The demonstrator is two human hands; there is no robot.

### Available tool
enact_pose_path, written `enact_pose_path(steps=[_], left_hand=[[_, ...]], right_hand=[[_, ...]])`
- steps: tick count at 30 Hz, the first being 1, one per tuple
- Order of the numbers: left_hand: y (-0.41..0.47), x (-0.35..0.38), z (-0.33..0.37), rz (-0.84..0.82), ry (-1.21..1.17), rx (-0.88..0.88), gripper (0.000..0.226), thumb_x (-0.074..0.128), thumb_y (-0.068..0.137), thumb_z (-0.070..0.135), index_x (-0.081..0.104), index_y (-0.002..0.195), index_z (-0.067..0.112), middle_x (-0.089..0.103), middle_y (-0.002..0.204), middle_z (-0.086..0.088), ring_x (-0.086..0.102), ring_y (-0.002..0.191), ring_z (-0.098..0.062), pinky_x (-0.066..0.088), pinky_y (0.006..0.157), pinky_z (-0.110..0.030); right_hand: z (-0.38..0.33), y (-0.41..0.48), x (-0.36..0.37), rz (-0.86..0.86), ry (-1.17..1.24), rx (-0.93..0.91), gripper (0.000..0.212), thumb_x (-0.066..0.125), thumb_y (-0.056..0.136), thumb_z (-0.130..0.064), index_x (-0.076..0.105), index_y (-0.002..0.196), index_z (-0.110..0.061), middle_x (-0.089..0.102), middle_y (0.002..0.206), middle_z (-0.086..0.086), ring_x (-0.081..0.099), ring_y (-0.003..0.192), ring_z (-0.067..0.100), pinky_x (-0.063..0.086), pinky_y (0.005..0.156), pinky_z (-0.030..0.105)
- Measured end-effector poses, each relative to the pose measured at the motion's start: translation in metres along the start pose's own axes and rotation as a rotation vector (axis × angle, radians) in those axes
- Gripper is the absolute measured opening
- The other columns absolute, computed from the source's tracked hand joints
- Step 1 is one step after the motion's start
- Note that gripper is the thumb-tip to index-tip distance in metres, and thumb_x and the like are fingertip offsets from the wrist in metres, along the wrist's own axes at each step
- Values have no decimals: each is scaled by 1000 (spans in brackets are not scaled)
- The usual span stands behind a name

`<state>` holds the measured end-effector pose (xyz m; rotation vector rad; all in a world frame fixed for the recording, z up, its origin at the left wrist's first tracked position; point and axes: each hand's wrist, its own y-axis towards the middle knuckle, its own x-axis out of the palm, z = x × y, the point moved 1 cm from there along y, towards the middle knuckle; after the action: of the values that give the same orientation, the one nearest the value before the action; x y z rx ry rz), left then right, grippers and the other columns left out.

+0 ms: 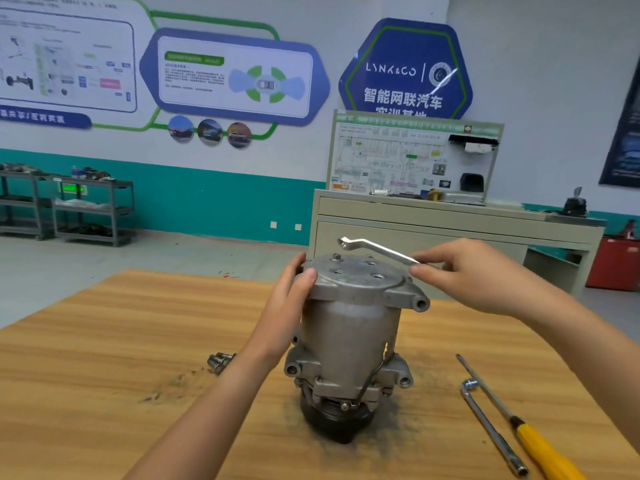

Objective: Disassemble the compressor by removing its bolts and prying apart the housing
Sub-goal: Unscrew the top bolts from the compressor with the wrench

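the compressor [349,327] stood upright at the middle of the table [104,341], pulley down. the left hand [294,289] curled round its top rim at 9 o'clock. the right hand [460,271], at 3 o'clock, pinched a ring wrench [375,250] whose far end hung near the cover's bolt [336,258] at 11 o'clock. loose bolts [220,362] lay at 8 o'clock.

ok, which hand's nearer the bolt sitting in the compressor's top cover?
Left. The left hand holds the cover rim just beside the bolt; the right hand is across the cover, pinching the wrench handle.
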<state>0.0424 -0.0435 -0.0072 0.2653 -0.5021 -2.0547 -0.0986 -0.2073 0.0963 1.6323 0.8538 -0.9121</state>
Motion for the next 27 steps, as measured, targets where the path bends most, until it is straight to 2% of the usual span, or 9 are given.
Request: enact_pose_path(steps=[2, 6, 10, 13, 16, 18, 21, 24, 27], left_hand=[[0, 6, -1, 39, 4, 20, 59, 49, 76, 60, 38, 130, 41, 43, 120, 25, 42, 108, 10, 39, 87, -15], [1, 18, 0, 200, 2, 69, 25, 48, 94, 33, 48, 119, 32, 47, 110, 17, 45, 98, 7, 37, 67, -4], [-5, 26, 1, 272, -12, 81, 22, 50, 93, 34, 47, 115, 35, 47, 113, 14, 46, 110, -8, 44, 91, -26], [-6, 30, 4, 313, -33, 67, 19, 52, 90, 39, 48, 109, 37, 50, 120, 4, 48, 116, -17, 43, 100, -44], [-6, 33, 7, 344, -80, 59, 15, 55, 89, 35, 51, 103, 37, 53, 120, 1, 50, 116, -20, 43, 99, -48], [-5, 33, 7, 352, -95, 65, 14, 55, 90, 31, 51, 101, 37, 54, 115, 7, 50, 116, -20, 43, 100, -44], [-4, 33, 5, 361, -87, 94, 19, 54, 90, 26, 53, 106, 35, 51, 108, 21, 51, 112, -16, 44, 96, -35], [-4, 31, 3, 369, -67, 102, 21, 53, 90, 27, 52, 110, 35, 48, 104, 27, 51, 101, -2, 44, 82, -20], [0, 29, 0, 345, -69, 76, 26, 52, 91, 29, 52, 117, 34, 47, 104, 28, 49, 102, 2, 42, 77, -16]], right_hand=[[-11, 5, -5, 2, -250, -38, 27, 46, 94, -38, 64, 113, -32, 68, 103, -7, 60, 94, 16, 51, 79, 36], [-28, 7, -3, 7, -485, -78, 32, 42, 95, -23, 57, 120, -35, 66, 103, -3, 60, 90, 23, 46, 60, 28], [-44, 7, -8, -32, -788, -105, 42, 51, 89, -9, 50, 127, -28, 58, 81, 0, 43, 60, 20, 23, 41, 23], [-61, 4, -8, -103, -968, -225, 38, 52, 87, -3, 51, 123, -15, 40, 65, -2, 37, 58, 18, 23, 40, 26], [-74, 1, -6, -131, -985, -304, 31, 45, 89, 2, 50, 118, -9, 42, 81, 0, 55, 84, 27, 34, 55, 29], [-73, -1, -6, -132, -990, -303, 29, 43, 90, 2, 51, 117, -8, 43, 82, 0, 58, 91, 29, 34, 53, 30], [-65, -8, -2, -71, -901, -288, 24, 38, 97, -22, 54, 111, -12, 42, 70, -2, 48, 67, 26, 25, 43, 28], [-48, -5, 3, 56, -745, -242, 54, 20, 94, -55, 62, 101, -22, 36, 53, -3, 42, 56, 19, 21, 41, 22], [-3, 11, 5, 151, -613, -118, 61, 16, 93, -55, 67, 84, -22, 43, 53, -8, 50, 59, 14, 26, 46, 24]])
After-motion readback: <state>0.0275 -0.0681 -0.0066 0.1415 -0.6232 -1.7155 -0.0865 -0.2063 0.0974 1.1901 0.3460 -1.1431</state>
